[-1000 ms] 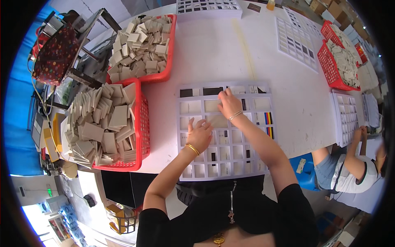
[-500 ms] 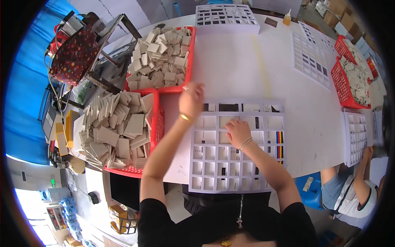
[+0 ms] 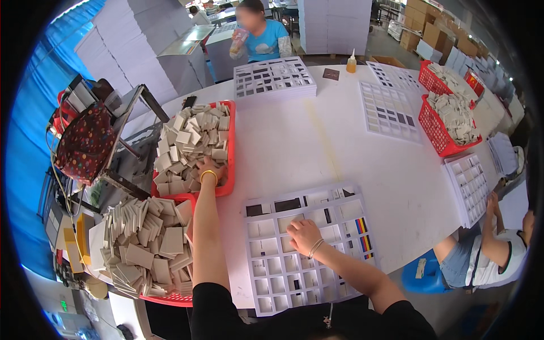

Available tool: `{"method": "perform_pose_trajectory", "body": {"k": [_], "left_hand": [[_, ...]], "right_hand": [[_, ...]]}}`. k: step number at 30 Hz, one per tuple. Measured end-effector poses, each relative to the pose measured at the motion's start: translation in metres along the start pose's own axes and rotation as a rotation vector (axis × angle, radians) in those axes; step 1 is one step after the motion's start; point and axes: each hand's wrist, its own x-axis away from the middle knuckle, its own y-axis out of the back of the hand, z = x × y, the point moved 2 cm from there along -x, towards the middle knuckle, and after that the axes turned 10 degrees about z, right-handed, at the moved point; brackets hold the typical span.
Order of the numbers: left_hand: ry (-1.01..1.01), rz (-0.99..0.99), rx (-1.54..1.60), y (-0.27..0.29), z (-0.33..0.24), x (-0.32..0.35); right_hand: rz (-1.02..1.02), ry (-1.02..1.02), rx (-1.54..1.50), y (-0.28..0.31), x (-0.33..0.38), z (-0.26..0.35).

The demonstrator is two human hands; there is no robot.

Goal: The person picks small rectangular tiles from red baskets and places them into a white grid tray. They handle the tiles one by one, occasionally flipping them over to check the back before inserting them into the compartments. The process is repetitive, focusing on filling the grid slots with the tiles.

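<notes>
A white compartment tray [image 3: 249, 226] lies on the table in front of me, its cells printed with dark and coloured marks. My right hand [image 3: 304, 236] rests on it, fingers stretched over an upper-middle cell, beside a pale square piece [image 3: 290, 223]. To the left, my left hand [image 3: 211, 168] reaches into the far red basket [image 3: 230, 136], which is heaped with flat beige tiles [image 3: 195, 133]. Its fingers are apart and touch the tiles; their tips are partly hidden. A nearer red basket [image 3: 167, 299] holds larger beige tiles [image 3: 171, 240].
A stack of similar trays [image 3: 275, 79] stands at the far side, near a glue bottle [image 3: 351, 62]. More trays [image 3: 391, 110] and red baskets of pieces [image 3: 436, 127] are on the right. One co-worker [image 3: 481, 255] sits at right; another person [image 3: 263, 39] is beyond the table.
My left hand has moved from above the tray's upper left into the far basket of tiles. My right hand stays on the tray. The view has tilted up, showing a person beyond the table.
</notes>
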Motion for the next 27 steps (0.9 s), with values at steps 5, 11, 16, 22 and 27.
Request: {"method": "perform_pose_trajectory", "body": {"k": [5, 11, 16, 22, 27], "left_hand": [[-0.028, 0.081, -0.244, -0.023, -0.002, -0.008], [-0.112, 0.138, -0.239, -0.020, 0.019, -0.023], [-0.200, -0.238, 0.185, 0.005, 0.007, 0.000], [-0.291, -0.738, 0.457, 0.034, -0.006, 0.055], [-0.325, -0.745, 0.621, 0.039, 0.006, 0.057]], "right_hand": [[0.111, -0.023, -0.003, -0.003, -0.002, -0.004], [0.017, -0.014, -0.013, -0.003, -0.006, 0.003], [0.041, -0.032, 0.008, -0.004, -0.001, 0.001], [0.204, -0.081, 0.013, 0.000, -0.002, 0.001], [0.056, -0.042, 0.011, -0.007, -0.001, 0.000]]}}
